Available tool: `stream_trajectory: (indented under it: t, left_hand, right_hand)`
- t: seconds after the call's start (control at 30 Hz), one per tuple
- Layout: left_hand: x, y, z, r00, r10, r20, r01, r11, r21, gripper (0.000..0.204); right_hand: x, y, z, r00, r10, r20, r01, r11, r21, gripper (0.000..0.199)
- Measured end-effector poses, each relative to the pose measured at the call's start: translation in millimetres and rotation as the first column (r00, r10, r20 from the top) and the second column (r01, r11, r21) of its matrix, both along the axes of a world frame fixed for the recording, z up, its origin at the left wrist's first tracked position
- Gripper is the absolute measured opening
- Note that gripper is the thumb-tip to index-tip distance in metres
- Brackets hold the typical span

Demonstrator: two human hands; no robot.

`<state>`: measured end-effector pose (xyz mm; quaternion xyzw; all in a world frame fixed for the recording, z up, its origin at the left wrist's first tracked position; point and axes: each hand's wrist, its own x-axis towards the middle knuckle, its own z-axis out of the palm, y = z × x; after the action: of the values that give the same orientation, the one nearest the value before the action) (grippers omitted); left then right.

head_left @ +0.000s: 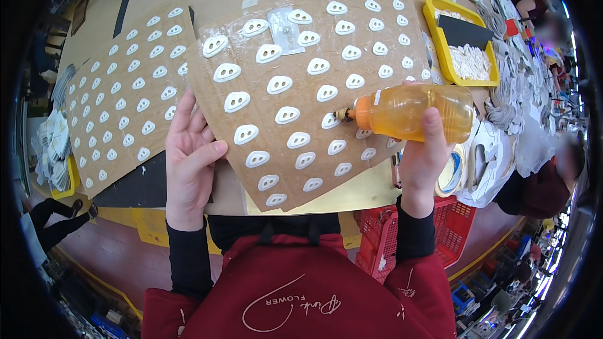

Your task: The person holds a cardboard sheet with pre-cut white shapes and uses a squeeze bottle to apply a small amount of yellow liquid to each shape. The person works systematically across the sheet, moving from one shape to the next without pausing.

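A brown cardboard sheet in front of me carries rows of small white snout-shaped pieces, each with two holes. My right hand grips a clear squeeze bottle of amber liquid with an orange cap. The bottle lies nearly level, its dark narrow tip pointing left, close over a white piece; whether it touches cannot be told. At the sheet's left edge, my left hand is palm up with fingers stretched out, its thumb tip against or very near the edge. Some fingertips may be under the sheet.
Another sheet of white pieces lies to the left. A yellow tray holds white pieces and a dark card at the right, beside tape rolls and heaped pale material. Red baskets stand below the table edge. People are at the far right.
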<state>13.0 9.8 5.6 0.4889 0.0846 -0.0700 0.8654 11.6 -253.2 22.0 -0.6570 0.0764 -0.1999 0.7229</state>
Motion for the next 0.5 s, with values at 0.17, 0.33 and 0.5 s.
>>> stream_trajectory:
  t: [0.17,0.33,0.5]
  left_hand:
    - [-0.2,-0.3,0.0,1.000,0.003,-0.002,-0.003,1.000,0.003,0.081]
    - [-0.3,0.1,-1.1,1.000,0.010,0.001,-0.010,1.000,0.009,0.081]
    - [-0.3,0.7,-1.3,1.000,0.002,0.002,-0.002,1.000,0.013,0.081]
  right_hand:
    - [-1.8,2.2,2.7,0.999,0.032,0.012,-0.032,0.998,-0.047,0.032]
    - [-4.7,1.4,3.4,1.000,0.002,-0.003,-0.002,0.998,-0.061,0.033]
    - [-11.2,-2.0,-0.7,0.999,-0.037,-0.019,0.037,0.999,-0.010,0.033]
